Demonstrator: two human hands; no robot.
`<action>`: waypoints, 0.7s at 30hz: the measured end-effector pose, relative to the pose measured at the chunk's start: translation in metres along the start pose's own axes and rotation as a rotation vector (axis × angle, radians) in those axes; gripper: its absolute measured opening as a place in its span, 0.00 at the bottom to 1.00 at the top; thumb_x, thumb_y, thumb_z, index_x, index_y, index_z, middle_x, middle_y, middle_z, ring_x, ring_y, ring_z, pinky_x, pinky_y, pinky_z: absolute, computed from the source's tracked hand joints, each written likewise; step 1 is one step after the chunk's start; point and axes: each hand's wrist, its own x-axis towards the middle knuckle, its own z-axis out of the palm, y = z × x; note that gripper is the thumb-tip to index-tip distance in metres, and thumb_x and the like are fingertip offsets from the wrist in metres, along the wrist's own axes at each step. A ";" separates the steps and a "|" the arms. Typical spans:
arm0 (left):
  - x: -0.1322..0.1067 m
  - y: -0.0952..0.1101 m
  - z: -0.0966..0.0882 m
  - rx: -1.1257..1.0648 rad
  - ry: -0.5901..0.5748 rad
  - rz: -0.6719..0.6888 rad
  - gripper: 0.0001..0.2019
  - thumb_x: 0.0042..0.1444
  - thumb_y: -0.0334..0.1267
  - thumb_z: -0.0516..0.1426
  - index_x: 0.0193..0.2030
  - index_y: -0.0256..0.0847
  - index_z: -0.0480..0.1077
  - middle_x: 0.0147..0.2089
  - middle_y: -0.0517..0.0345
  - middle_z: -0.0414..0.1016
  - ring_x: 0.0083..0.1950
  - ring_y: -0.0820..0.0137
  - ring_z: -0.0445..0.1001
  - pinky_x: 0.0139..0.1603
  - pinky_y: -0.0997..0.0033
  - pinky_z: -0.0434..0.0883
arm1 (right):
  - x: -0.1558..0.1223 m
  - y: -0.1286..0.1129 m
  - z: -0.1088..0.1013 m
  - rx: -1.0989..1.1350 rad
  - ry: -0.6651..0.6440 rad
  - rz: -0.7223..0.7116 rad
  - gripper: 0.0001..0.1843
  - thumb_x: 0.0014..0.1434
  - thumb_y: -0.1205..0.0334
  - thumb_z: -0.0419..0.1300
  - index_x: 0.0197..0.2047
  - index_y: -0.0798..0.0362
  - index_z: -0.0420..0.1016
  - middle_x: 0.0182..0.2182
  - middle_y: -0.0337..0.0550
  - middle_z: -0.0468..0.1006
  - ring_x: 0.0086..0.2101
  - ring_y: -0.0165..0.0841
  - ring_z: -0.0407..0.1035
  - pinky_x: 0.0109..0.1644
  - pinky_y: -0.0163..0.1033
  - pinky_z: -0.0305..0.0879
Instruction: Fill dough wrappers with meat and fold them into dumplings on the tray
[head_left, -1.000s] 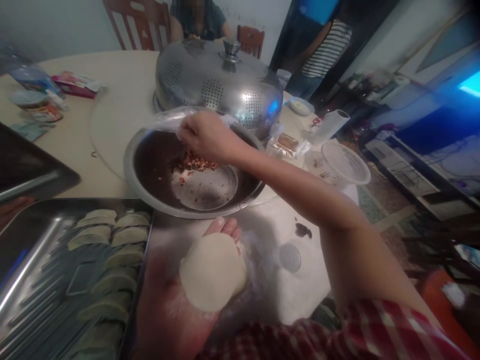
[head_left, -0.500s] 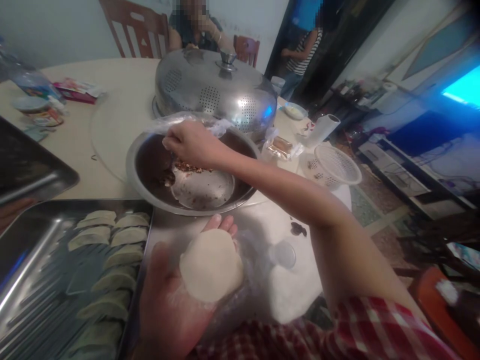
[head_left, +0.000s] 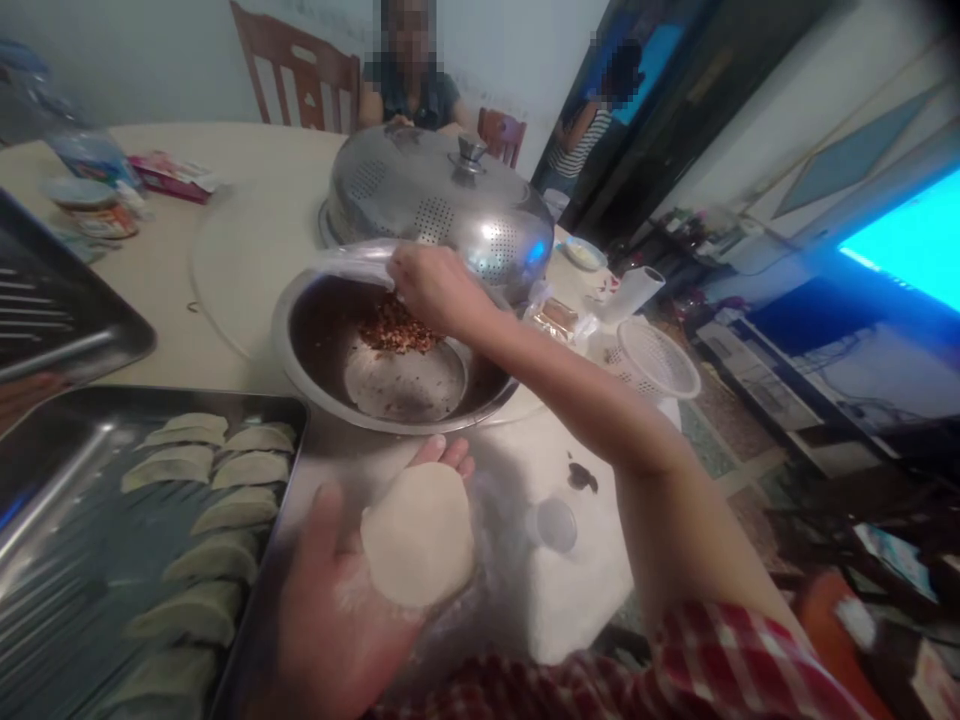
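From my remote station I see a short sleeve (head_left: 739, 650) in dark red and white plaid, with matching checked cloth (head_left: 487, 692) along the bottom edge. The right forearm (head_left: 585, 400) is bare below it. Whitish powder dusts the palm of the left hand (head_left: 352, 625).

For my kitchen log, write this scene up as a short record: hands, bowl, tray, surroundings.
Left hand: palm up, round wrapper on it
Right hand: over bowl, fingers curled; anything held is unclear
Bowl: chopped filling toward far side
Tray: folded dumplings along right side
Behind bowl: domed lid
Right of bowl: white basket
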 end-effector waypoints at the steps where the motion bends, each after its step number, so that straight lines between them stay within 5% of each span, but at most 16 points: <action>1: 0.000 0.000 0.000 -0.010 -0.008 0.000 0.40 0.70 0.64 0.37 0.75 0.34 0.52 0.78 0.50 0.43 0.79 0.65 0.49 0.78 0.62 0.45 | -0.001 -0.001 0.002 -0.013 -0.017 -0.021 0.22 0.75 0.66 0.41 0.49 0.57 0.77 0.45 0.55 0.82 0.45 0.41 0.75 0.47 0.42 0.62; 12: -0.001 0.000 -0.003 0.016 -0.002 -0.013 0.39 0.70 0.64 0.39 0.74 0.36 0.57 0.77 0.50 0.50 0.77 0.65 0.57 0.76 0.66 0.56 | -0.004 -0.012 0.019 -0.032 -0.173 -0.117 0.18 0.73 0.69 0.46 0.49 0.57 0.78 0.44 0.52 0.83 0.43 0.38 0.75 0.46 0.40 0.62; 21: -0.001 0.000 -0.004 0.025 -0.010 -0.011 0.39 0.70 0.64 0.37 0.73 0.36 0.60 0.76 0.49 0.52 0.77 0.65 0.56 0.76 0.66 0.54 | -0.014 -0.004 0.005 -0.018 -0.133 -0.060 0.20 0.76 0.65 0.44 0.46 0.58 0.76 0.43 0.53 0.81 0.42 0.38 0.73 0.47 0.39 0.61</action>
